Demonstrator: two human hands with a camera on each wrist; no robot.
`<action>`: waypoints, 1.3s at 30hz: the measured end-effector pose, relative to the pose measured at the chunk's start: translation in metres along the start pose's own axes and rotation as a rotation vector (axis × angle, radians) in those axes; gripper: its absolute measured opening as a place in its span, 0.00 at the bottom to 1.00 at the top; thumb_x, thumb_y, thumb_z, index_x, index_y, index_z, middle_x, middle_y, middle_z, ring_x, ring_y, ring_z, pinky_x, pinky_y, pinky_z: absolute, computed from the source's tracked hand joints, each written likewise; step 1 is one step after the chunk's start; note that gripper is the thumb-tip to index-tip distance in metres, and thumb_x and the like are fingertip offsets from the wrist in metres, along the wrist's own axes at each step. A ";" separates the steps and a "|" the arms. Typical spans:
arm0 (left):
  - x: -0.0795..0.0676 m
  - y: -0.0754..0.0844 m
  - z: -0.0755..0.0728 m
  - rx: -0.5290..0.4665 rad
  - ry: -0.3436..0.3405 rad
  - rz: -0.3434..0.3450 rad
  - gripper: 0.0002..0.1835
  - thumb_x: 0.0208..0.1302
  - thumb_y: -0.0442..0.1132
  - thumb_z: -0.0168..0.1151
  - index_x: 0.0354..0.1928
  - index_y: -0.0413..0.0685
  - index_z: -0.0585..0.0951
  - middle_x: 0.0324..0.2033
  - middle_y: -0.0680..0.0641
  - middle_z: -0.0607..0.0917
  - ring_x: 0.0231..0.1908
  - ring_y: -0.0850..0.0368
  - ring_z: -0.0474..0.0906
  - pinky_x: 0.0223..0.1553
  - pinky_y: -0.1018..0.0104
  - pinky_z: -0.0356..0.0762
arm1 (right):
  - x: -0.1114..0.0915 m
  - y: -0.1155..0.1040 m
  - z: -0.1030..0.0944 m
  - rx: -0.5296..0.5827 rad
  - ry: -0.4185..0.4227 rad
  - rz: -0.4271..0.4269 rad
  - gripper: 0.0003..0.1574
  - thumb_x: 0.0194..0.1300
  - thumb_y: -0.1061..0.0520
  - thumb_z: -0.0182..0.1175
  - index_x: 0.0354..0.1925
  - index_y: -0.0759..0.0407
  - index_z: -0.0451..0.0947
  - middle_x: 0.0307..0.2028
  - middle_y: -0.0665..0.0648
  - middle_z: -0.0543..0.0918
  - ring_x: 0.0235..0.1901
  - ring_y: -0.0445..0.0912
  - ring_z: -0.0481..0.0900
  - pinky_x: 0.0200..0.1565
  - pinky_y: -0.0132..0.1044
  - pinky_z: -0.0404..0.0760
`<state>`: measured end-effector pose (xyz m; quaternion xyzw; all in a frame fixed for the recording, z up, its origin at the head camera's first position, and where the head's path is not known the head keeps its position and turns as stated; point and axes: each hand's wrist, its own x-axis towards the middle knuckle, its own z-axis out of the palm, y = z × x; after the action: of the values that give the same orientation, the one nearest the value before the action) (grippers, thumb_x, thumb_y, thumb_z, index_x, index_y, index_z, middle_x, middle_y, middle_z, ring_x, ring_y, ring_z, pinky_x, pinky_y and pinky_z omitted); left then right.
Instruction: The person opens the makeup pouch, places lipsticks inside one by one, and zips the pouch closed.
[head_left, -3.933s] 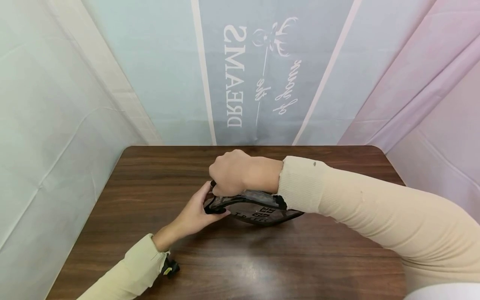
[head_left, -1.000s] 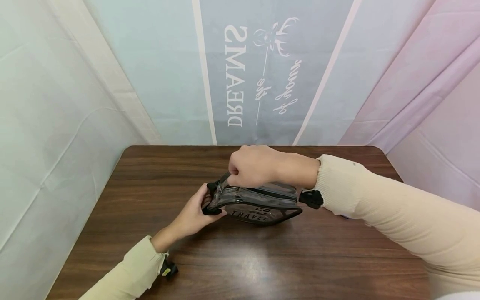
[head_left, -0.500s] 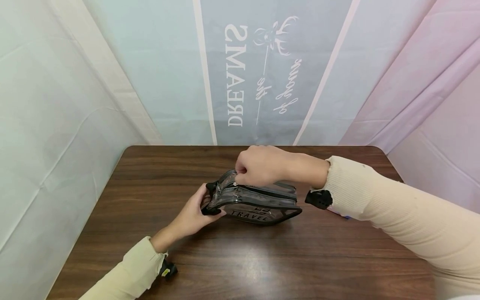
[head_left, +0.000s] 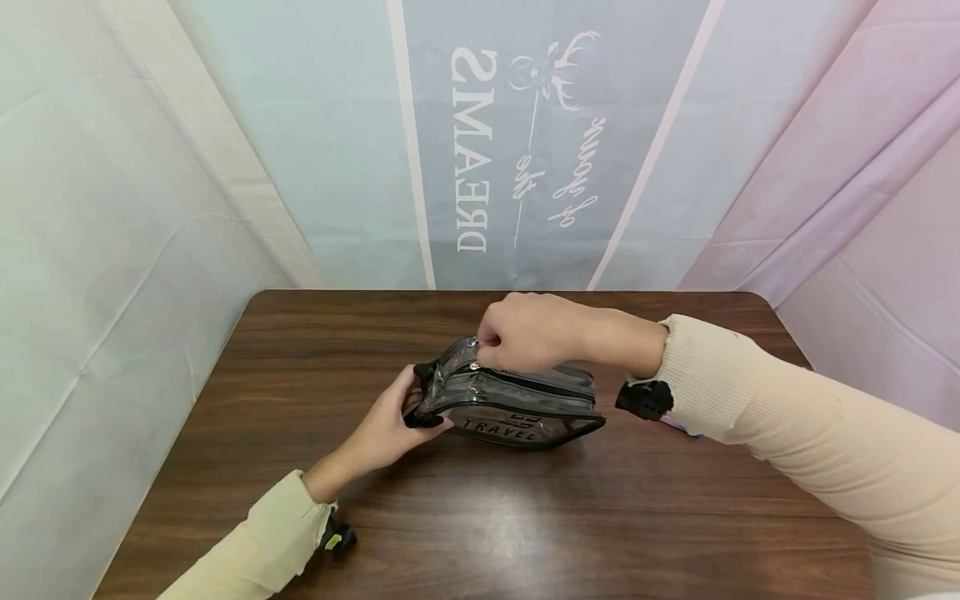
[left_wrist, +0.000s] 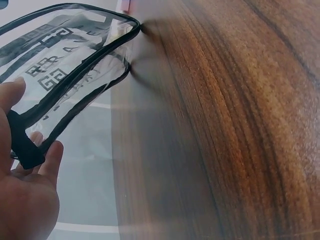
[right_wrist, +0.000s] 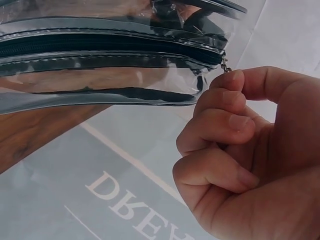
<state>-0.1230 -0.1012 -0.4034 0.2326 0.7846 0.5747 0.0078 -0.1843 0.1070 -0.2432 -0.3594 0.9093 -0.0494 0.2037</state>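
A clear travel pouch [head_left: 498,429] with black piping and the printed word TRAVEL stands on the table, its zipper side up. My left hand [head_left: 378,429] grips the pouch's left end; in the left wrist view, thumb and fingers close round the black strap [left_wrist: 25,145] there. Over the top of the pouch is my right hand [head_left: 528,333], fingers curled. In the right wrist view its thumb and index finger pinch the small metal zipper pull [right_wrist: 225,64] at one end of the dark zipper [right_wrist: 110,47].
The brown wood-grain table [head_left: 480,517] runs under both forearms. A small blue-purple item [head_left: 684,429] shows partly from under the right sleeve. Behind the table hangs a pale cloth backdrop [head_left: 517,150] with lettering, and cloth also hangs at both sides.
Since the oldest frame my right hand has shifted right along the pouch's top, uncovering more of its left end. Over the last half second it edges slightly right. My left hand keeps its grip.
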 end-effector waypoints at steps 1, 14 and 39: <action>0.000 0.000 0.000 0.000 -0.001 -0.003 0.28 0.50 0.25 0.69 0.52 0.40 0.68 0.45 0.45 0.79 0.45 0.54 0.79 0.46 0.57 0.76 | 0.000 0.001 0.001 0.004 -0.002 0.004 0.23 0.61 0.51 0.51 0.11 0.45 0.60 0.10 0.43 0.57 0.12 0.38 0.54 0.19 0.33 0.56; -0.001 0.000 -0.001 0.000 0.000 -0.025 0.27 0.51 0.26 0.69 0.52 0.40 0.68 0.45 0.44 0.79 0.47 0.53 0.79 0.47 0.54 0.75 | 0.002 0.008 0.008 0.050 -0.028 0.008 0.20 0.63 0.52 0.50 0.14 0.46 0.66 0.13 0.44 0.62 0.14 0.38 0.58 0.22 0.33 0.60; -0.003 -0.006 -0.005 0.072 0.005 -0.027 0.29 0.49 0.27 0.71 0.51 0.41 0.68 0.46 0.45 0.78 0.47 0.55 0.78 0.48 0.57 0.76 | 0.002 0.026 0.036 0.232 0.038 -0.091 0.21 0.68 0.57 0.47 0.17 0.49 0.66 0.14 0.45 0.60 0.14 0.39 0.55 0.24 0.33 0.60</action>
<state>-0.1233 -0.1079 -0.4078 0.2205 0.8080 0.5463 0.0052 -0.1873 0.1269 -0.2824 -0.3733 0.8839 -0.1702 0.2244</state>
